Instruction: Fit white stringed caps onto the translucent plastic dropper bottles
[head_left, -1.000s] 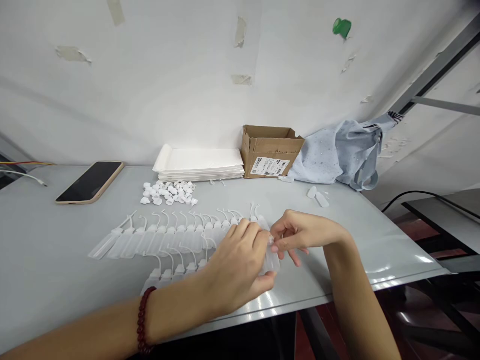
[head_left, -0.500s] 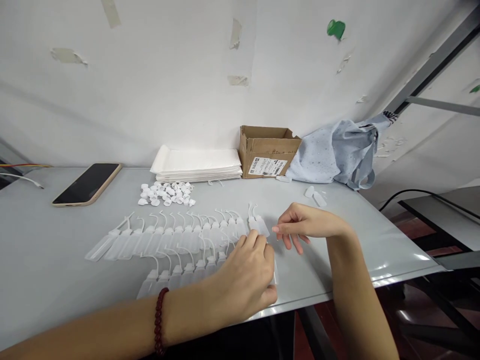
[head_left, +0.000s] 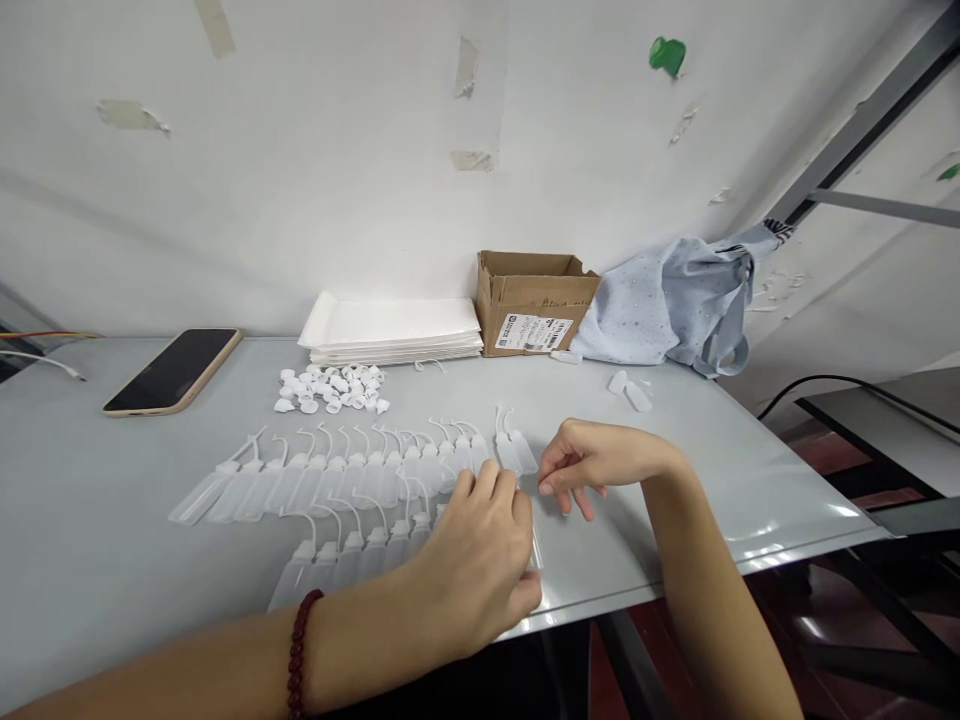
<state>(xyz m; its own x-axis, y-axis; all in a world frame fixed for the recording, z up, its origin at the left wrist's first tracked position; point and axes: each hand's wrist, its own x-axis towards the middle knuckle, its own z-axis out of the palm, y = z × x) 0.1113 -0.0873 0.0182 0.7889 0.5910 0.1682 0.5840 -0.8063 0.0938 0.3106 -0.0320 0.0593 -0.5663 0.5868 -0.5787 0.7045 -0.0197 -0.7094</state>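
Observation:
My left hand (head_left: 480, 555) lies near the table's front edge, its fingers curled over a small clear plastic bottle (head_left: 534, 545) at the right end of the front row of bottles (head_left: 352, 552). A longer back row of bottles with curved spouts (head_left: 345, 470) lies behind it. My right hand (head_left: 592, 460) hovers just right of that row's end bottle (head_left: 517, 450), fingers loosely curled and pinched, with nothing I can make out in them. A pile of small white caps (head_left: 334, 388) lies farther back.
A phone (head_left: 174, 370) lies at the back left beside cables (head_left: 41, 350). A stack of white padded envelopes (head_left: 390, 328), an open cardboard box (head_left: 534, 302) and a pale blue cloth bag (head_left: 675, 300) stand along the wall. Two loose white pieces (head_left: 628, 388) lie at the right.
My hands have come apart: the left hand has lowered the bottle onto the table at the front row's end, and the right hand has drawn away to the right.

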